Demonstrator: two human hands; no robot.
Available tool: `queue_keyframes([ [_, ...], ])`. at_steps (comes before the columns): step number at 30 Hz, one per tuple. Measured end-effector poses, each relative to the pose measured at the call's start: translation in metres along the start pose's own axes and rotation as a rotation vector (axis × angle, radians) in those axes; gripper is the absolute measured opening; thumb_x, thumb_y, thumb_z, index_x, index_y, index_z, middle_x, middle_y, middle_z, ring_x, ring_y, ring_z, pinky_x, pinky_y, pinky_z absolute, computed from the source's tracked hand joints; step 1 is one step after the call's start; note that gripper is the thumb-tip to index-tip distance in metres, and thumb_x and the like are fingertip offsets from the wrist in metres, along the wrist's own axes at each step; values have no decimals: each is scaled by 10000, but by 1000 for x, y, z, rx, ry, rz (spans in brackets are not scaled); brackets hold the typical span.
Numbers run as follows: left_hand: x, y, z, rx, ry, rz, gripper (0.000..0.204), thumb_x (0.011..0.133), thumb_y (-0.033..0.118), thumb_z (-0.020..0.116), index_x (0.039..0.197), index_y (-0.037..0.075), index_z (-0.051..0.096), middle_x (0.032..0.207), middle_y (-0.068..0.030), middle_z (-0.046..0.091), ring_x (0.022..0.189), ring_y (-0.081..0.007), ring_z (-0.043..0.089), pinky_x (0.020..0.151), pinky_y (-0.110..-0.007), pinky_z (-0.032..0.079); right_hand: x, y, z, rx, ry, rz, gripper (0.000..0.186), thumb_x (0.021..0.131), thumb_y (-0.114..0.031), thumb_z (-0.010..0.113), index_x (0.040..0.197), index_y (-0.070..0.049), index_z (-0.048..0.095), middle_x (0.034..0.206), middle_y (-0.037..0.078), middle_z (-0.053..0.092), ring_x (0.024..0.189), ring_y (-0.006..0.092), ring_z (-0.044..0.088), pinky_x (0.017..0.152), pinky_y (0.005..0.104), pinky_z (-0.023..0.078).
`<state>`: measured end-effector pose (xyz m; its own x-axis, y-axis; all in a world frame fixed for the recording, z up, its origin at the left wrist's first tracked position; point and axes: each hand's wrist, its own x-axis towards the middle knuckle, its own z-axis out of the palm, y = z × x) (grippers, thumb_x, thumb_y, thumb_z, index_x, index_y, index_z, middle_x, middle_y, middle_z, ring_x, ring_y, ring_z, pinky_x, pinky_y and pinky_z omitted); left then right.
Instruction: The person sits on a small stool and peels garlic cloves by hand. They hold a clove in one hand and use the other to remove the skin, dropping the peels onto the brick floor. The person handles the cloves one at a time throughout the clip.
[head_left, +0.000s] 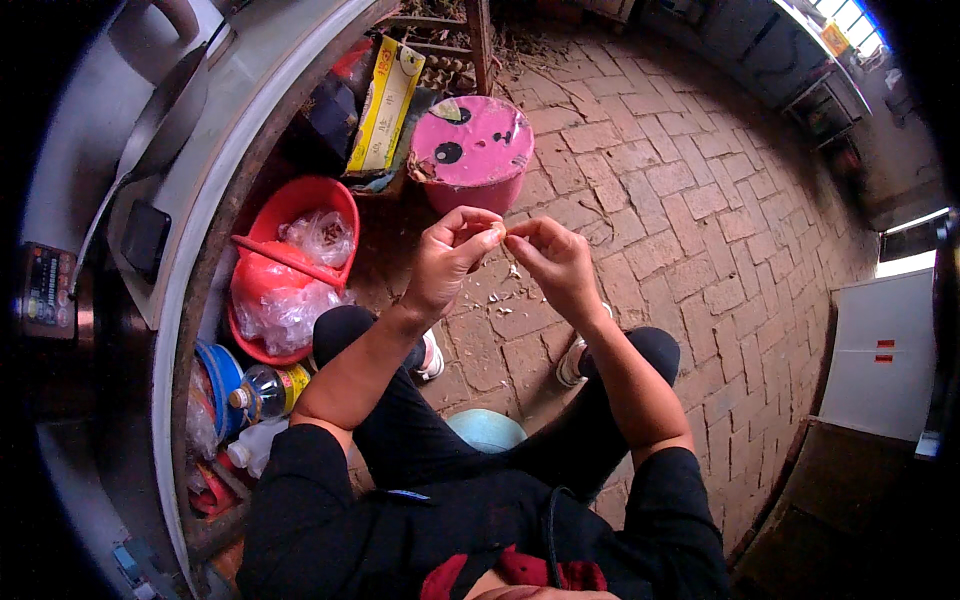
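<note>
Both my hands are raised in front of me over the brick floor, fingertips almost meeting. Between them is a small pale piece (pixel 499 230), mostly covered by the fingers; it could be a garlic clove, but it is too small to be sure. My left hand (pixel 447 262) pinches it between thumb and forefinger. From the other side, my right hand (pixel 556 264) has thumb and forefinger closed against its edge. Beneath the hands, whitish papery scraps (pixel 508 298) lie scattered on the bricks between my shoes.
Just beyond my hands stands a round pink stool (pixel 485 160). At left, a red basket (pixel 352 215) holds plastic bags, near an oil bottle (pixel 264 392) and a blue basin (pixel 222 372). A yellow box (pixel 388 105) stands farther back. A pale blue-green rounded thing (pixel 487 430) shows between my thighs.
</note>
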<state>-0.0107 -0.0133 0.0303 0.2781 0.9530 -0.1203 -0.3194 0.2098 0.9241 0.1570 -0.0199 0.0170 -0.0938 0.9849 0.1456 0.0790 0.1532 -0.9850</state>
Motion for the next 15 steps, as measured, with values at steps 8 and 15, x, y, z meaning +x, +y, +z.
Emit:
queue_keyframes([
  [8,0,2,3,55,-15,64,140,879,84,627,1016,54,618,863,36,616,684,1,488,580,-144,370,0,-8,3,-35,98,-55,119,835,-113,663,886,-7,644,601,-5,557,569,35,479,508,217,404],
  [15,1,-3,-5,310,-37,196,156,870,13,617,1025,-3,626,960,-47,655,865,-71,610,761,-193,497,-1,-14,1,-369,129,-228,111,804,-116,680,902,-64,669,601,97,600,505,146,582,480,274,449],
])
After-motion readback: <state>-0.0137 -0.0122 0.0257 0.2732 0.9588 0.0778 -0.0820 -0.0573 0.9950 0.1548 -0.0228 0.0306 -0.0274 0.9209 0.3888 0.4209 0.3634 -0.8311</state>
